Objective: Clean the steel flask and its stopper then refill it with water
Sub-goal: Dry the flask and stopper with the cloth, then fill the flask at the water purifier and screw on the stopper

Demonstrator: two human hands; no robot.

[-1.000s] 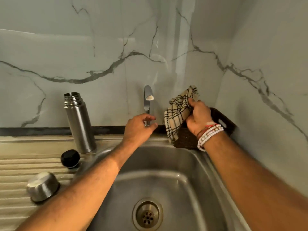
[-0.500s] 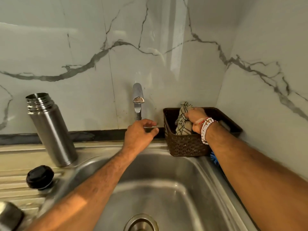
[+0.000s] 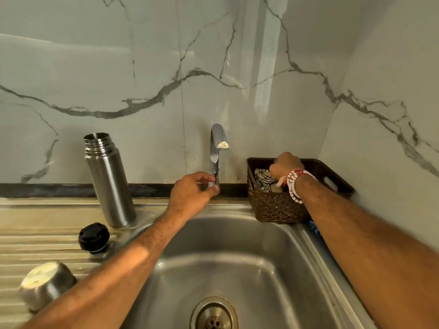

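On the ribbed drainboard (image 3: 35, 243) sit an upturned steel cup (image 3: 47, 284) and the black stopper (image 3: 94, 237), the only clutter near the upright, open steel flask (image 3: 110, 181): rigid, smooth, likely slippery when wet, best gripped mid-body. Left hand (image 3: 192, 193) pinches the tap lever (image 3: 215, 179) behind the sink (image 3: 237, 269). Right hand (image 3: 286, 165) curls over a checked cloth (image 3: 263, 180) in the basket (image 3: 273, 207); grip unclear.

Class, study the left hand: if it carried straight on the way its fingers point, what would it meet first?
The tap: the left hand points at its base, fingertips seemingly pinching the small handle there. Behind lies the marble wall.
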